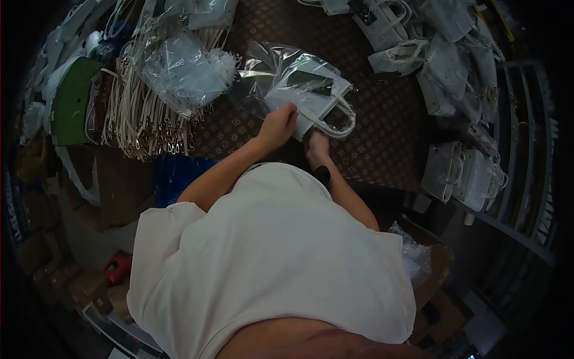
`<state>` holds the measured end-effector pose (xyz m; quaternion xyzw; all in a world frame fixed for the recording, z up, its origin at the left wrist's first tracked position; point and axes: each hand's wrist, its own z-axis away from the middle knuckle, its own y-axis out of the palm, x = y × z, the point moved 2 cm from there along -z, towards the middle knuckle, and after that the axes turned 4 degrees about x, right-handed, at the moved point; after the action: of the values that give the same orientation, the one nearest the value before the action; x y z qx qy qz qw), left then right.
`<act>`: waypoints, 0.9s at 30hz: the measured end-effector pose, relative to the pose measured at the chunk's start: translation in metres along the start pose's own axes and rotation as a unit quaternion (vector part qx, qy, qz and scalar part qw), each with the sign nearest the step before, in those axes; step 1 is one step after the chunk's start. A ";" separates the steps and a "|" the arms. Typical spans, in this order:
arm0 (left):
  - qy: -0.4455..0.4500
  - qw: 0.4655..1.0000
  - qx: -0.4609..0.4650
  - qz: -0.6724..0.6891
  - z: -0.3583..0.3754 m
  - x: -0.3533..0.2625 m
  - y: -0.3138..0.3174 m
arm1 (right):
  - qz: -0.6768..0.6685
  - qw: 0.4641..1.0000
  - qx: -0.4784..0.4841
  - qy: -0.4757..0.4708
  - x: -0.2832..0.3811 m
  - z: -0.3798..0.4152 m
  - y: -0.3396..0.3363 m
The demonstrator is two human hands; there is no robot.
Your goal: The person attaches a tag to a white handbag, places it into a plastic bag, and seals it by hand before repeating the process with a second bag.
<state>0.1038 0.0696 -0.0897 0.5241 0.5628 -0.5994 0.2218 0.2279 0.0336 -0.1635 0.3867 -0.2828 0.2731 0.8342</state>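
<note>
A small white handbag [320, 103] with a dark green panel [310, 82] lies tilted on the brown patterned table. Its looped white handles [345, 122] point toward the lower right. Clear plastic [258, 72] spreads around its far and left side; how far it covers the handbag is hard to tell. My left hand [279, 125] is closed at the handbag's near left edge, fingers curled in a pinch. Below the handles, my right hand [317, 147] grips the near edge of the handbag, its fingertips hidden beneath it.
At left, many cream straps with gold clasps [152, 125] hang off the table edge, under plastic-wrapped white pieces [185, 69]. A green panel [75, 102] stands farther left. Wrapped white handbags [445, 66] pile up at right, with others [463, 173] near a metal rack [526, 155].
</note>
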 end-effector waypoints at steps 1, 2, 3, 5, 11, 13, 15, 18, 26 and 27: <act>-0.003 0.997 -0.033 -0.069 -0.012 0.001 -0.003 | 0.102 0.990 0.058 0.073 0.003 0.009 0.003; -0.007 0.988 -0.066 -0.138 -0.022 0.002 -0.006 | 0.202 0.962 0.115 0.144 0.004 0.019 0.006; -0.005 0.988 -0.066 -0.137 -0.029 0.000 -0.010 | 0.202 0.962 0.115 0.143 0.007 0.026 0.006; 0.050 0.981 -0.044 -0.182 -0.039 -0.006 -0.019 | 0.215 0.891 0.268 0.298 0.007 0.043 0.010; 0.178 0.926 0.035 -0.330 0.007 0.008 -0.020 | 0.373 0.785 0.467 0.164 0.112 0.042 0.016; 0.072 0.955 -0.010 -0.286 0.033 0.024 -0.019 | 0.459 0.815 0.353 -0.032 0.145 0.006 0.012; -0.031 0.969 -0.053 -0.239 0.047 0.045 -0.016 | 0.678 0.663 0.211 -0.237 0.171 -0.023 0.020; -0.161 0.976 -0.129 -0.072 0.050 0.064 -0.011 | 0.605 0.639 0.261 -0.397 0.150 -0.088 0.005; -0.177 0.967 -0.105 0.148 0.046 0.079 -0.031 | 0.609 0.690 0.272 -0.283 0.103 -0.042 -0.037; -0.179 0.967 -0.108 0.148 0.054 0.082 -0.035 | 0.619 0.672 0.266 -0.307 0.092 -0.033 -0.054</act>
<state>0.0246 0.0560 -0.1559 0.4586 0.4919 -0.5796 0.4602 0.3364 0.0517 -0.1448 0.3905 -0.6126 0.6569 0.2018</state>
